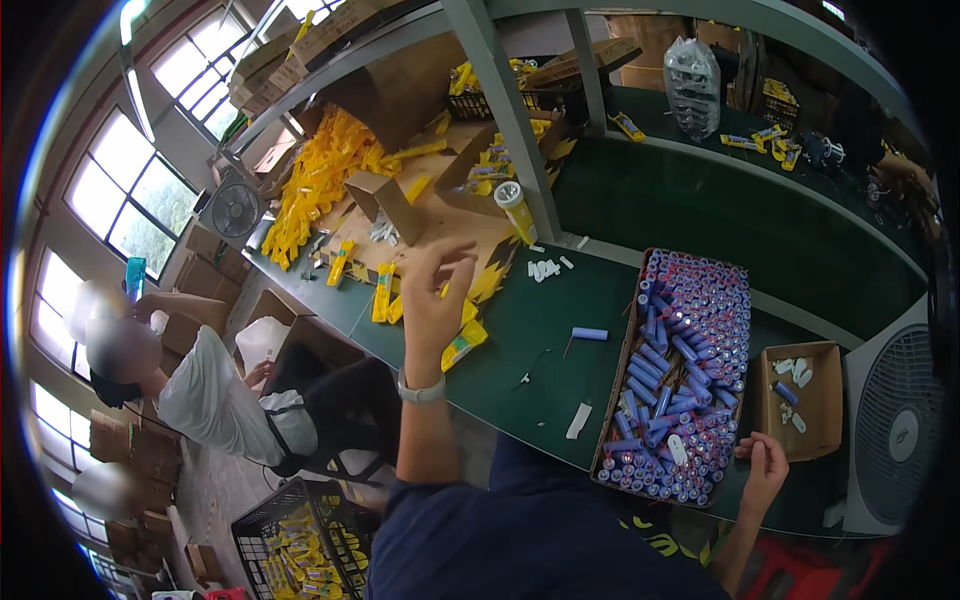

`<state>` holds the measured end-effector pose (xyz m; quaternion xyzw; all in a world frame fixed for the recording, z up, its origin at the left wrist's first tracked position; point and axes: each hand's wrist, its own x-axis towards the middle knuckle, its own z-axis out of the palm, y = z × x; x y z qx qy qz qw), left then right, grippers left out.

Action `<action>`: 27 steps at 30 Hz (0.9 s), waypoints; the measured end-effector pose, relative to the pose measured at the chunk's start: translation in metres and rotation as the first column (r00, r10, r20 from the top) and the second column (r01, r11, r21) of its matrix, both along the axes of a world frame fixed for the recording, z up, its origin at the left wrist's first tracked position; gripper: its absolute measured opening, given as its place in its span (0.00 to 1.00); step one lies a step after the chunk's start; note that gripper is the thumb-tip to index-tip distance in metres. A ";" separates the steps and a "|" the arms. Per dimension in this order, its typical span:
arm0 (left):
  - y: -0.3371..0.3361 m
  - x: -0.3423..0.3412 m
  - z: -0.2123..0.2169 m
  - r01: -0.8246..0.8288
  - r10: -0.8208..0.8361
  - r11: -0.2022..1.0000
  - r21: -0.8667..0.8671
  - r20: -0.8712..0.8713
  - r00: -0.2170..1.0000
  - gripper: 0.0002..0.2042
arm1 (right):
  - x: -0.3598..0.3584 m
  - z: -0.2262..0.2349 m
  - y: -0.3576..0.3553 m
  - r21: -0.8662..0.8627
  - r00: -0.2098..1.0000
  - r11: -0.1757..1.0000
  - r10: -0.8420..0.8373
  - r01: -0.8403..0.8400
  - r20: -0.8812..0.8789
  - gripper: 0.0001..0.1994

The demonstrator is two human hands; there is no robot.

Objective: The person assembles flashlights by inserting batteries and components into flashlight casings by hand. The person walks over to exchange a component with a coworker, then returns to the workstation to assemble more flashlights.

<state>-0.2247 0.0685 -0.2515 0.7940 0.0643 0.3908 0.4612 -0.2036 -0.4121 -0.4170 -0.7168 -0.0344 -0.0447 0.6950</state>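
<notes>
My left hand (438,305), with a watch (423,391) on its wrist, is raised above the green bench edge. Its fingers are bent but apart, and no object shows in them. Below it lie yellow plastic packets (463,343). My right hand (765,468) is beside the near right corner of a shallow carton (622,378) full of blue cylindrical battery cells (668,400) with red wires. Its fingers are loosely bent and apart, holding nothing I can see. One blue cell (590,333) with a wire lies alone on the bench, near a thin dark wire (535,367) and a white strip (578,420).
Right of the cells stand a small carton (822,430) with white pieces and a fan (893,430). Yellow packets (325,165) are heaped at the far left, near a yellow tube (515,212) by a grey post (505,90). A seated person (225,395) is at left, above a black crate (262,520).
</notes>
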 end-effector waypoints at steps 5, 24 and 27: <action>0.031 -0.082 -0.169 -0.433 0.406 0.901 -0.008 -0.336 0.850 0.14 | -0.008 0.017 0.026 -0.091 0.989 0.987 0.141 -0.136 0.054 0.08; 0.087 -0.124 -0.216 -0.267 0.590 0.744 0.612 -0.414 0.693 0.25 | -0.109 0.019 0.122 -0.229 0.961 0.958 0.214 -0.172 0.175 0.07; 0.083 -0.126 -0.218 -0.250 0.578 0.738 0.627 -0.396 0.714 0.26 | -0.116 0.017 0.133 -0.235 0.948 0.950 0.254 -0.207 0.192 0.07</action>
